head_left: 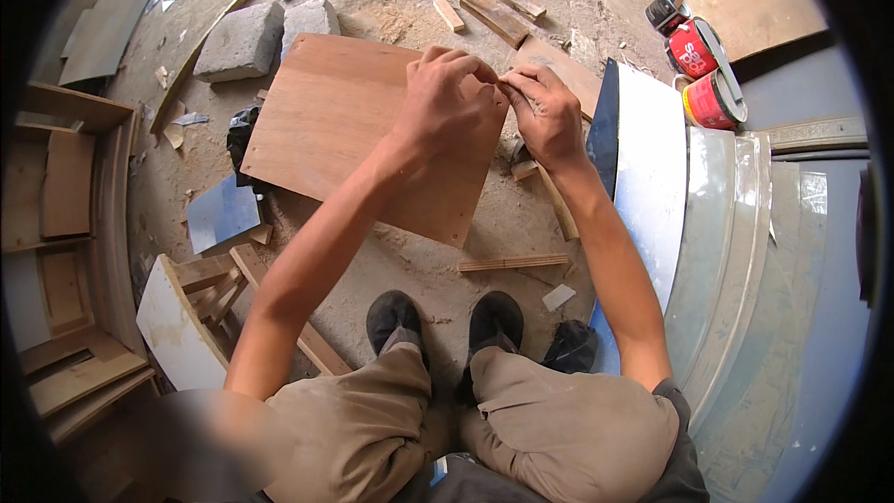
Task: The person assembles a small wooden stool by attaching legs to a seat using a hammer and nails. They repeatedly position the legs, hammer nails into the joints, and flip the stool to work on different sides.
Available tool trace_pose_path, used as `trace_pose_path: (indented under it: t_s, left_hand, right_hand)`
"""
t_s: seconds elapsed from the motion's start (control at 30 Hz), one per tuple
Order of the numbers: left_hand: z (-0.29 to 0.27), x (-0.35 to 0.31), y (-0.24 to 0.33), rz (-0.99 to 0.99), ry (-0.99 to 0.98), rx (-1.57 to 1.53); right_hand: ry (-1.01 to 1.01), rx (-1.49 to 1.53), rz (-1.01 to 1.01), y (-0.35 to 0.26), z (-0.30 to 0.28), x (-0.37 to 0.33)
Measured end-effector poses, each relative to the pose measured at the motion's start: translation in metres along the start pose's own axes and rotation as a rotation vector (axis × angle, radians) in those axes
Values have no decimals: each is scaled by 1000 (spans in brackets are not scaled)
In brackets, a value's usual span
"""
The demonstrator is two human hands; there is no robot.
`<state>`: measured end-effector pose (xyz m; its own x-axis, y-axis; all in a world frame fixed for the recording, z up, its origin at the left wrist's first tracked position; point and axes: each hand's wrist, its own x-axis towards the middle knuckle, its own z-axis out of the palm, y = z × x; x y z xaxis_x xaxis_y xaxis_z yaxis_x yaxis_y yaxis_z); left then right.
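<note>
A reddish-brown plywood panel [326, 130] lies tilted in front of my feet, with small marks along its edges. Over its far right corner, my left hand [445, 98] and my right hand [544, 116] meet, fingertips almost touching. Both have thumb and fingers pinched together. Whatever sits between the fingertips is too small or too covered to name. The left hand's wrist hangs above the panel, while the right hand is just beyond its right edge. Pale dust shows on the right fingers.
Grey concrete blocks [239, 42] stand behind the panel. Wood offcuts [494, 19] lie farther off. Paint cans [712, 101] and a long white board [647, 168] are at right. A wooden cabinet frame [116, 158] stands at left; a wood strip [512, 263] lies before my shoes.
</note>
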<state>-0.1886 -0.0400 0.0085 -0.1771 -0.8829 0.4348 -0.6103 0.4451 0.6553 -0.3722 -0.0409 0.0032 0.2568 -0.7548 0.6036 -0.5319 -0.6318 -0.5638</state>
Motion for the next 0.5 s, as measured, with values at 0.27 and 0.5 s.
trace_pose_path:
  t_s: [0.27, 0.5]
  left_hand:
    - [8, -4, 2, -154, -47, -25]
    - [20, 4, -16, -56, -26, 18]
  right_hand:
    - [65, 10, 33, -4, 2, -5]
    - [73, 27, 88, -6, 3, -6]
